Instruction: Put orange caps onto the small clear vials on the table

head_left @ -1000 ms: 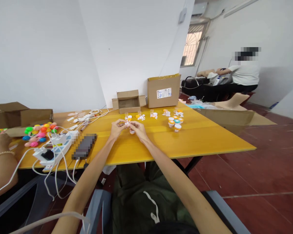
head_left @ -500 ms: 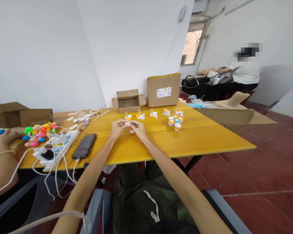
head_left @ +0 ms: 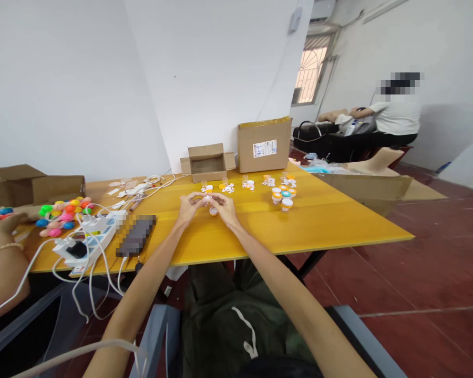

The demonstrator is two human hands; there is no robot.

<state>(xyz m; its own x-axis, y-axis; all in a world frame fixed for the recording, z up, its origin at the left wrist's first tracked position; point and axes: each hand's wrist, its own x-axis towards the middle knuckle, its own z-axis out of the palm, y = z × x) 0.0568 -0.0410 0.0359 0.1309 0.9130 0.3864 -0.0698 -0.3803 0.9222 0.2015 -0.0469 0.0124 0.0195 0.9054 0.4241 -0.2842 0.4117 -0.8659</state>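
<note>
My left hand [head_left: 189,207] and my right hand [head_left: 224,207] meet above the near-middle of the yellow table. Between their fingertips they pinch a small white piece [head_left: 207,199] with dark marks, too small to name. Just below the fingers stands a small clear jar [head_left: 213,211], partly hidden by my right hand. Behind my hands, small white pieces [head_left: 227,188] lie in loose piles beside clear cups [head_left: 245,179] and lids. To the right is a cluster of small jars with white, orange and teal lids [head_left: 286,194].
An open small carton [head_left: 208,167] and a taller cardboard box [head_left: 265,146] stand at the back. Left are a power strip [head_left: 98,236] with cables, a phone [head_left: 136,236] and colourful balls [head_left: 65,214]. A co-worker's hand [head_left: 2,223] is at far left; another person [head_left: 396,118] sits behind right.
The small white piece has turned slightly between my fingertips; both hands stay in almost the same place. At far left the co-worker's hand has shifted a little.
</note>
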